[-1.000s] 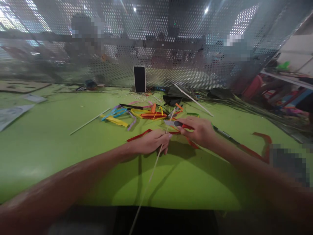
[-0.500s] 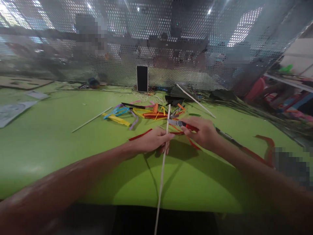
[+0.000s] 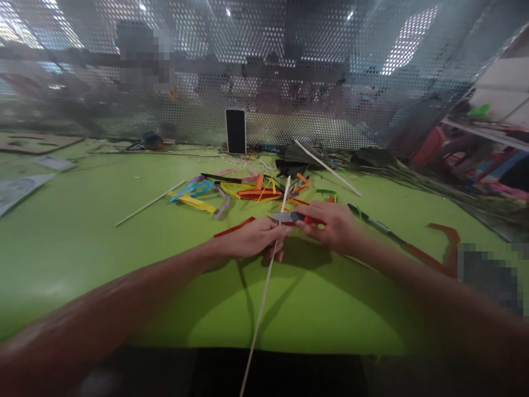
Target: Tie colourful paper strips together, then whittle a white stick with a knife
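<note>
A long pale strip [image 3: 263,300] runs from the middle of the green table toward me and past its front edge. My left hand [image 3: 258,238] is closed around it near its far end. My right hand [image 3: 330,225] grips a red-handled knife [image 3: 285,216], its blade lying across the strip just beyond my left fingers. Colored strips in yellow [image 3: 198,204], blue, purple, orange and red lie in a loose pile behind my hands. Part of a red strip [image 3: 233,227] shows beside my left hand.
A phone [image 3: 236,131] stands upright against the perforated metal screen [image 3: 264,71]. Thin sticks [image 3: 150,203] lie left and back right on the green table [image 3: 82,242]. Papers [image 3: 20,190] are at the far left, dark strips [image 3: 386,230] at right.
The knife has moved toward me along the strip, down to my left fingers. The strip's near end has swung left, and the whole view has shifted slightly.
</note>
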### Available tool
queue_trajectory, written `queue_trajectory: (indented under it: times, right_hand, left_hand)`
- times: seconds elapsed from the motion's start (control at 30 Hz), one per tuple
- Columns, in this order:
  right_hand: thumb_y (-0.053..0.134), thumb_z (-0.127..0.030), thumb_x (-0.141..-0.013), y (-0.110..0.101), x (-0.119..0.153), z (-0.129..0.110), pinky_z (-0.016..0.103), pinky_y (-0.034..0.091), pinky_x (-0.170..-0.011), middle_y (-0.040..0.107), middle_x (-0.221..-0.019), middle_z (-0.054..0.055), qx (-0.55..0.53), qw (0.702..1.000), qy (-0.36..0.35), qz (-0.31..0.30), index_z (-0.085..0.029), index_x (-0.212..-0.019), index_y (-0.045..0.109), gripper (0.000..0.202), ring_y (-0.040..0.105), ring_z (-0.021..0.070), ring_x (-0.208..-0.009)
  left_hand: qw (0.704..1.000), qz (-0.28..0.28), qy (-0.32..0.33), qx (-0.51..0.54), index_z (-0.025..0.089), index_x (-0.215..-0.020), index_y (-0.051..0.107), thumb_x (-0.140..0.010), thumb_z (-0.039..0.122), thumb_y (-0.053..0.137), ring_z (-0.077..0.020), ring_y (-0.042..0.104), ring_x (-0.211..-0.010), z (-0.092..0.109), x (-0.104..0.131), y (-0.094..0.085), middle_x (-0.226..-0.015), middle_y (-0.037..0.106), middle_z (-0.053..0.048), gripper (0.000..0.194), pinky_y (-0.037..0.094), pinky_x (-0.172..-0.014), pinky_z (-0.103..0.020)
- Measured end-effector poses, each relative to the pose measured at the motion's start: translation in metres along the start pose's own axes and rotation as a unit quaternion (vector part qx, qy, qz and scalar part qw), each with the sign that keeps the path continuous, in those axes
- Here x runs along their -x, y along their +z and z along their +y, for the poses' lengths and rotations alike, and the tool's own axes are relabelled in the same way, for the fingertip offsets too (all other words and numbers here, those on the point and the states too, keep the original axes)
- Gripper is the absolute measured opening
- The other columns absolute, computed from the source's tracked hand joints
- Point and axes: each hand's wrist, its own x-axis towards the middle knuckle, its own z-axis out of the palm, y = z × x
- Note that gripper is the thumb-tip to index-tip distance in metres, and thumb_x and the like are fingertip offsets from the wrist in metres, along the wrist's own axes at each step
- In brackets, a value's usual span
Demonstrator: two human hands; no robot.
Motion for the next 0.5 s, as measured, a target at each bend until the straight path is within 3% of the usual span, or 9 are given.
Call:
queue_trajectory:
  times: [0.5]
  right_hand:
    - [0.055, -0.041, -0.098, 0.004, -0.001, 0.015, 0.031, 0.052, -0.074, 0.078, -0.102, 0.008, -0.013, 1.000, 0.013, 0.025, -0.021, -0.117, 0.075, 0.034, 0.068, 0.0192, -0.084]
  left_hand:
    - [0.999, -0.034, 0.017, -0.028, 0.017, -0.058, 0.047, -0.103, 0.039, 0.035, -0.0145, 0.065, -0.067, 0.007, 0.003, -0.003, -0.059, 0.055, -0.001, 0.052, 0.047, -0.068, -0.026]
